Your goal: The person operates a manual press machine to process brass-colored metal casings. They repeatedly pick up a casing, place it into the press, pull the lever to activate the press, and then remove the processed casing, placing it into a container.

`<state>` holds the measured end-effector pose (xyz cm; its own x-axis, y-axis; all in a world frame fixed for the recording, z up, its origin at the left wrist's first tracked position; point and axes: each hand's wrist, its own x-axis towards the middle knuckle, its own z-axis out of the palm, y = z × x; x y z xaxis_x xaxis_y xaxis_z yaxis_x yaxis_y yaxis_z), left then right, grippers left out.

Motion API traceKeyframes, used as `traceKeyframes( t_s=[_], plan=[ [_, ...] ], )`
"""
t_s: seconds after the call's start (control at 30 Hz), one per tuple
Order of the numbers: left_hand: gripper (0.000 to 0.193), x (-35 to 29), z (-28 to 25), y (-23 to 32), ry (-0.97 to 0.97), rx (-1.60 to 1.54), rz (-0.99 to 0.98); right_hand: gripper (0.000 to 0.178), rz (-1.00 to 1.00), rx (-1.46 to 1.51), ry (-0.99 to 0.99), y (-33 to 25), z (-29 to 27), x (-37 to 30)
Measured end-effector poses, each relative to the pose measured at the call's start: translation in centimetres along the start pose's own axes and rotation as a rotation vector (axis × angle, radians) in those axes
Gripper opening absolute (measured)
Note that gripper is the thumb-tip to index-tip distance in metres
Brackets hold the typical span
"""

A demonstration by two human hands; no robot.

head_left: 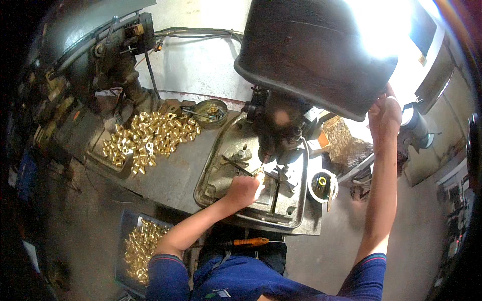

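My left hand [243,192] is closed on a small brass fitting [260,175], holding it over the drill press's metal table [236,214]. Just above the fitting is the drill chuck [266,149]; whether the drill bit touches the brass, I cannot make out. My right hand [385,119] is raised at the right side of the drill press's dark housing [306,55]. Its fingers are partly hidden at the housing's edge, and what they grip, if anything, does not show.
Many brass fittings [150,138] are heaped on the bench [183,175] left of the press, beside a round bowl [210,114]. More fill a blue crate [120,246] below. A white bucket [312,189] stands right. An orange-handled tool [251,242] lies below the bench edge.
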<state>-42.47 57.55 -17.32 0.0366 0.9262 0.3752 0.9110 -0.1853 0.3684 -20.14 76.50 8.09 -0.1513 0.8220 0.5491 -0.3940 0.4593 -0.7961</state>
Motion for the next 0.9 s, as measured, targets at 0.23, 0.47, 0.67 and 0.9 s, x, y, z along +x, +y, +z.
traceKeyframes(
  t_s=[0.23,0.47,0.67,0.9],
  plan=[
    [0.025,-0.3,0.4,-0.3,-0.026,0.023,-0.018,0.039,-0.179,-0.161,0.08,-0.2,2.1,-5.7],
    [0.039,-0.6,1.5,-1.1,-0.044,-0.045,-0.015,0.064,-0.355,-0.112,-0.082,1.2,0.6,-15.9],
    [0.043,-0.5,1.0,-1.0,0.001,-0.028,0.022,0.02,-0.369,-0.133,-0.061,1.5,1.2,-18.2],
    [0.042,-0.4,0.8,-0.7,-0.003,-0.049,-0.006,0.021,-0.373,-0.148,-0.033,1.5,1.8,-18.7]
  ],
)
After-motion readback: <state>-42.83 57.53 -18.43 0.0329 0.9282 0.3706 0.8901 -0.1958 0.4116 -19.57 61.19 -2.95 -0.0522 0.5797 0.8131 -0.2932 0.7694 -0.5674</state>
